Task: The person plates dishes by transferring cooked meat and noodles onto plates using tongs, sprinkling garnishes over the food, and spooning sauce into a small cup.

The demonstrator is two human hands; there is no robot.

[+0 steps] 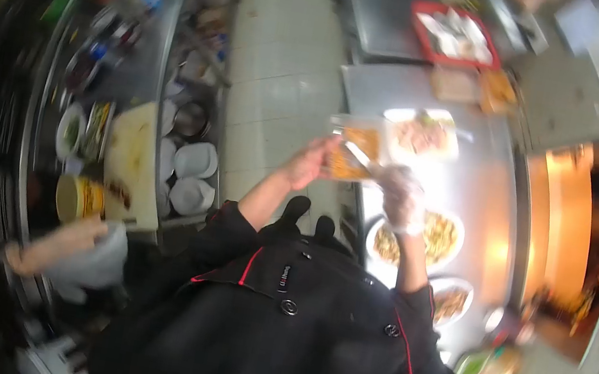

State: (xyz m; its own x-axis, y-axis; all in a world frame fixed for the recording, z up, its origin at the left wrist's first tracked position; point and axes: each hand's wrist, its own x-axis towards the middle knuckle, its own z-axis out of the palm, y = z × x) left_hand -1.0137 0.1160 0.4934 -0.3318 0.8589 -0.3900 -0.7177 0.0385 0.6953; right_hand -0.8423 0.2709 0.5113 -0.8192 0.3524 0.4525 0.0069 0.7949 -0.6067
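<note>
My bare left hand (307,163) is closed on the near edge of a clear food container (338,124) holding orange food, tilted over the table's edge. My right hand (401,196) wears a clear plastic glove and is closed on a pale utensil (357,153), whose end is over the orange food. Blur hides whether it is a spoon or a spatula. Beyond the container is a white square plate (445,144) with pinkish food. Below my right hand stands a white oval dish (455,253) of mixed food.
Another white dish (462,313) sits nearer me on the steel table (486,186). A red basket (495,60) with white paper stands farther back. At left are a cutting board (139,144), a yellow tub (76,199), stacked bowls (197,162) and another person's arm (55,249).
</note>
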